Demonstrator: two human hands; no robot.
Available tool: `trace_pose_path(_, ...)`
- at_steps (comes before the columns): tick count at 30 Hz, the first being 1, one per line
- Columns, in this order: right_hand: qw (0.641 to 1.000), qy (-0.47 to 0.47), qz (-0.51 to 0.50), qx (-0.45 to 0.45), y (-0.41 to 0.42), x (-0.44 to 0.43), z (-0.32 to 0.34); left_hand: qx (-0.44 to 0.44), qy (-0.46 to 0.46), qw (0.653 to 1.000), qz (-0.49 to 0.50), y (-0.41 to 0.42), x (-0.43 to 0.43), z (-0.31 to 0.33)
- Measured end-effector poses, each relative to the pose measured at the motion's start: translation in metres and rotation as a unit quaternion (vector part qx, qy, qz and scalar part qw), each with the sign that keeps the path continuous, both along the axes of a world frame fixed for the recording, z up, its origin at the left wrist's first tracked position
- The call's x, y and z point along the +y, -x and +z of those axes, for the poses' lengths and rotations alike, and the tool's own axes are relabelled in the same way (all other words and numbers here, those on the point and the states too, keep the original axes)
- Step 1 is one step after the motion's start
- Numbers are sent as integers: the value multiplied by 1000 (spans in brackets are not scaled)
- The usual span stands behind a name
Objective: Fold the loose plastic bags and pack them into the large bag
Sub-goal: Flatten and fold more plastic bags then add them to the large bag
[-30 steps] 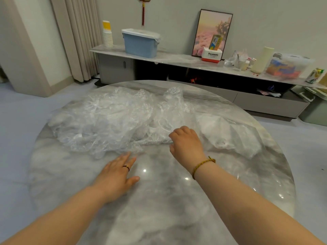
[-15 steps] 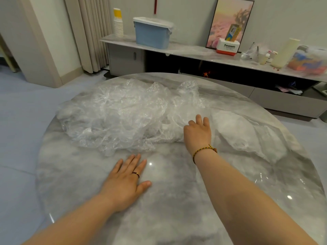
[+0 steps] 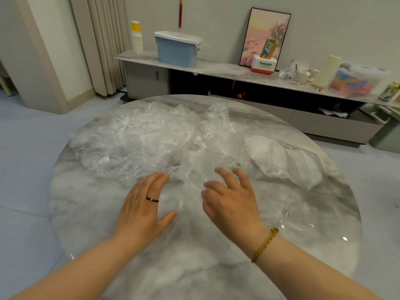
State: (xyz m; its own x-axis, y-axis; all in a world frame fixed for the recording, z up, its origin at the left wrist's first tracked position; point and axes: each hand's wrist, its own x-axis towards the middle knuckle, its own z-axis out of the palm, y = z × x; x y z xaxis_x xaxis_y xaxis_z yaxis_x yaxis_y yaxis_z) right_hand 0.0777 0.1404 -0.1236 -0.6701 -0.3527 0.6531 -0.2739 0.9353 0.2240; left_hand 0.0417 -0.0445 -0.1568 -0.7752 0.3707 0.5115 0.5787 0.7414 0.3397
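Plastic bags (image 3: 134, 144) sit in 1 crumpled heap on the round marble counter (image 3: 303, 224), just ahead of the left grip (image 3: 142, 208), probably kept within reach for sorting. A whiter bag (image 3: 281, 156) lies apart, beyond and to the right of the right grip (image 3: 233, 202); whether it is the large bag is unclear. Both grips are spread wide and hold nothing visible, apparently ready to smooth 1 clear sheet (image 3: 192, 169) lying flat by their fingertips.

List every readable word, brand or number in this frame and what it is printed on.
"Panasonic": on the white-and-red box on the sideboard.
Small line beneath it: too small to read.
Yellow carton above the box: print blurred, unreadable.
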Motion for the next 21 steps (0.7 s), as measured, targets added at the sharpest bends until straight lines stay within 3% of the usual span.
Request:
trace_pose_path(2,1000,-9,22,-19,-23,-1,-10,22,7,999,-45,-13,1,-1)
trace_pose_path(6,997,-14,40,-62,-58,2,-27,68,132,980,-130,-40,5,-19)
trace_pose_path(10,988,-29,24,-153,-77,6,-37,60,186,964,-179,-47,7,-32)
trace_pose_path(14,980,-61,7,-192,-83,23,-45,19,180,964,-193,-46,4,-33)
trace_pose_path(21,975,-26,-9,-222,-71,49,-59,-20,154,966,-206,-43,-1,-33)
